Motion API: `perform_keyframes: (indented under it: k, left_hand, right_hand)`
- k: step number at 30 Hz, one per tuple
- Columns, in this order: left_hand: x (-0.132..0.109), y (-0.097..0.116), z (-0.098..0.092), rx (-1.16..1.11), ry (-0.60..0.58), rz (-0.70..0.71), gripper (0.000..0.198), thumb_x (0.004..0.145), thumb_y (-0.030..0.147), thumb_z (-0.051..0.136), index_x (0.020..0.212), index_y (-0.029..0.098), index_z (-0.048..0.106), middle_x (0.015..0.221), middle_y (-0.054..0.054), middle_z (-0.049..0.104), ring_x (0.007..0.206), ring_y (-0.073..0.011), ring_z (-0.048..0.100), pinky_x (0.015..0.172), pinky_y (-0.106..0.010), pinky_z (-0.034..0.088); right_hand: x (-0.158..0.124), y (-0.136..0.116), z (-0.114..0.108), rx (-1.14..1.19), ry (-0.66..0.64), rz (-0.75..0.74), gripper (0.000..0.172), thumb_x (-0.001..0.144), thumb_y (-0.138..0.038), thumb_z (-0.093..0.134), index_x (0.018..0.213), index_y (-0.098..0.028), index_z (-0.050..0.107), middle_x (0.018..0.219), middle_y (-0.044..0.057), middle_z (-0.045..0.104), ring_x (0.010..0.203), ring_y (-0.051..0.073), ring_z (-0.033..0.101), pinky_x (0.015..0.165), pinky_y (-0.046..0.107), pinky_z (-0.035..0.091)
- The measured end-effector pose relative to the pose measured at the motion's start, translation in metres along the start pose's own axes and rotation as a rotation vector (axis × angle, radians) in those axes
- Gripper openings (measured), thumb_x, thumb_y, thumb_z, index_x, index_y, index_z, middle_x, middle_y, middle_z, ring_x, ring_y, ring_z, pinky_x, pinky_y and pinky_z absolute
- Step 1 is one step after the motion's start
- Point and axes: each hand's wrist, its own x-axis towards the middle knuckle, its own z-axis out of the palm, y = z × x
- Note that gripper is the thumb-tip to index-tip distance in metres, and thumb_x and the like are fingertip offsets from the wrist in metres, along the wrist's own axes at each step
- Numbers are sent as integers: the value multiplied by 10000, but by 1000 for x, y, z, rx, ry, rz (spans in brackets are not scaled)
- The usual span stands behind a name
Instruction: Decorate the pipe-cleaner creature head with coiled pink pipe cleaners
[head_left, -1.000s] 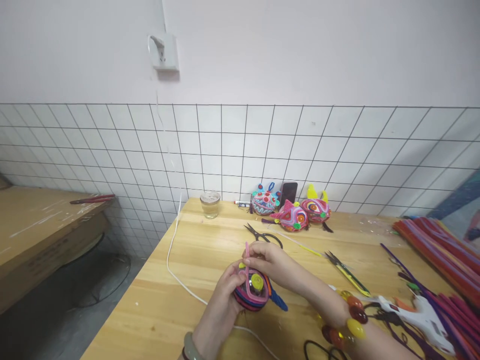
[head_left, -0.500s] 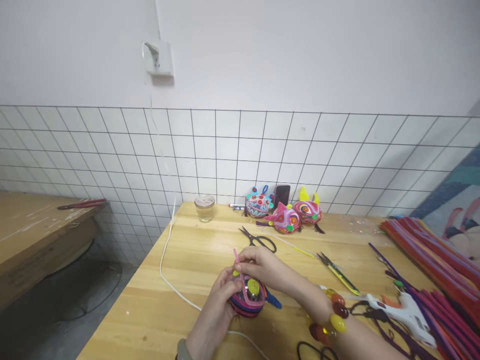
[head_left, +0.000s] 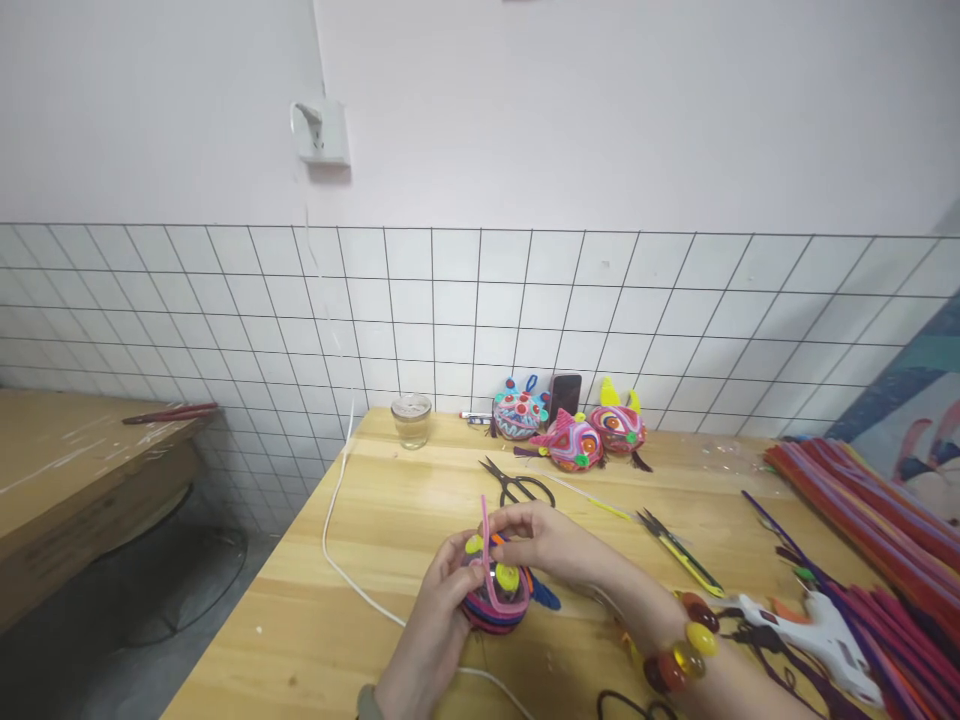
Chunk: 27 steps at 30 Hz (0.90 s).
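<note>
My left hand [head_left: 448,592] is wrapped round a small ball-shaped craft piece [head_left: 496,618] banded in pink and blue pipe cleaner. Its top shows a dark, shiny patch, a yellow coiled disc [head_left: 508,577] and another yellow bit beside my fingers. A pink pipe cleaner [head_left: 484,520] bends along this top, and its free end sticks up. My left thumb presses near the bend. Thumb and fingers of my right hand [head_left: 536,538] are closed about the pink strip, partly behind it. A blue tail-like piece [head_left: 546,594] juts from the ball's right side.
Black scissors [head_left: 517,487] lie just beyond my hands. Yellow-handled snips [head_left: 679,552], a white glue gun [head_left: 814,640] and bundles of pipe cleaners [head_left: 870,530] are at right. Several finished animal balls [head_left: 574,440], a phone [head_left: 564,393] and a glass [head_left: 412,422] stand along the wall.
The pink strip's free end has swung from leaning left to nearly upright. My right hand has shifted slightly right and down, and its fingers have loosened a little. My left hand keeps its hold.
</note>
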Motion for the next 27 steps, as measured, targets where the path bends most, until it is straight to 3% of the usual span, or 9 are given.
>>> perform_keyframes:
  k: [18, 23, 27]
  left_hand:
    - [4, -4, -2, 113, 50, 48, 306, 641, 192, 742, 921, 160, 624, 804, -40, 683, 716, -170, 625, 640, -265, 478]
    - [6, -5, -4, 107, 9, 40, 231, 682, 177, 690, 900, 149, 620, 756, -30, 679, 643, -149, 612, 593, -250, 465]
    - [5, -3, -7, 70, 10, 2, 264, 687, 207, 690, 933, 140, 620, 821, -64, 699, 678, -170, 624, 607, -269, 475]
  right_hand:
    - [5, 4, 11, 45, 79, 87, 178, 607, -132, 657, 783, -162, 650, 563, -65, 566, 551, 98, 508, 561, 220, 398]
    - [5, -5, 4, 57, 19, 103, 167, 713, -265, 619, 820, -159, 692, 734, 2, 677, 666, 139, 595, 665, 268, 454]
    - [3, -12, -8, 18, 80, 95, 245, 733, -333, 626, 885, -154, 699, 872, 37, 703, 826, 181, 619, 799, 310, 451]
